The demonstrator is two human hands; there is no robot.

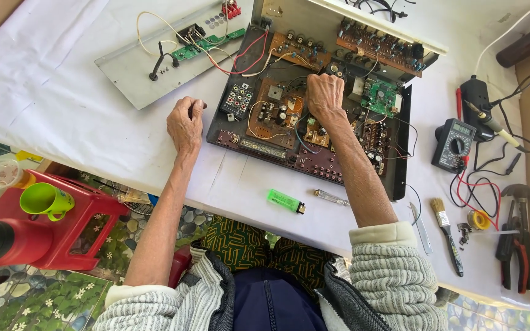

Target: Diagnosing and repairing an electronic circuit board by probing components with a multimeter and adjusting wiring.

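Both of my hands were on the desk, which was spread with white paper [62, 92]. My right hand [324, 98] reached down into the open amplifier chassis [314, 92], fingers curled onto something among the parts that I could not make out. That chassis sat toward the far middle of the desk: a dark tray packed with brown and green circuit boards, red and white wires, and rows of small knobs along its far side. My left hand [185, 125] rested just beside its left edge, fingers clenched around a small dark object [199, 105]. A detached grey panel [161, 55] lay at the far left. Near the front edge lay a green lighter [284, 200], and toward the right edge a multimeter [454, 144].
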